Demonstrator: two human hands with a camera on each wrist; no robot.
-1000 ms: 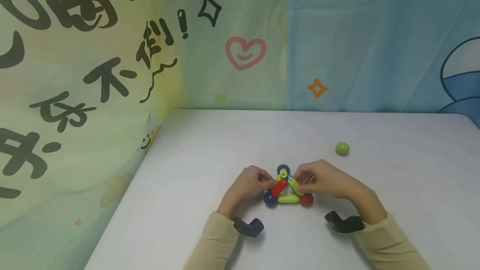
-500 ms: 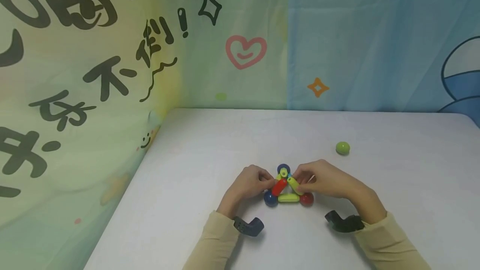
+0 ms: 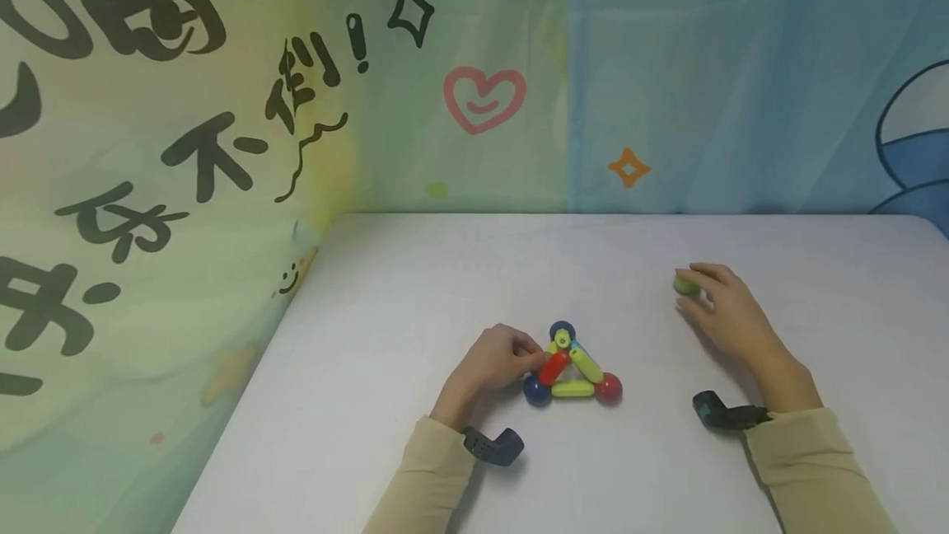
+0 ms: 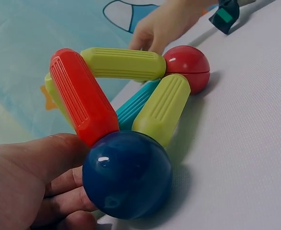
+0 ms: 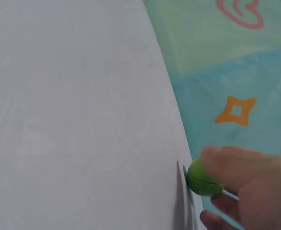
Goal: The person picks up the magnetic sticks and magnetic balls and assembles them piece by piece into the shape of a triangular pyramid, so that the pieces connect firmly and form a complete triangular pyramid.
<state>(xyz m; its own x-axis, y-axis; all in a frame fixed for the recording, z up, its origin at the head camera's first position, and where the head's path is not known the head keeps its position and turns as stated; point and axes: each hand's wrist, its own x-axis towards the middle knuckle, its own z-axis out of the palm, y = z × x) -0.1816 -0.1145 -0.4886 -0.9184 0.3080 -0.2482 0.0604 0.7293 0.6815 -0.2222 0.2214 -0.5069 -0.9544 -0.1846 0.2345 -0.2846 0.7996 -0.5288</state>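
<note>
In the head view a pyramid-like frame of toy rods and balls stands mid-table. My left hand (image 3: 498, 363) holds it by the red rod (image 4: 82, 96), thumb at the rod's lower end and fingers behind the dark blue ball (image 4: 127, 175). Yellow-green rods (image 4: 126, 63) run to the red ball (image 4: 187, 67), and a turquoise rod (image 4: 138, 103) shows behind. Another blue ball (image 3: 562, 330) sits at the frame's far corner. Off to the right, my right hand (image 3: 730, 316) has thumb and fingers around the green ball (image 5: 201, 181), partly covering it.
The white table (image 3: 415, 270) ends at a back edge near the green ball. Printed curtains (image 3: 682, 48) hang behind and along the left side. Dark wrist cameras (image 3: 495, 447) stick out from both sleeves.
My right hand has let go of the frame's yellow-green rod and moved right and away to the green ball. The left hand stays on the frame, which keeps its place.
</note>
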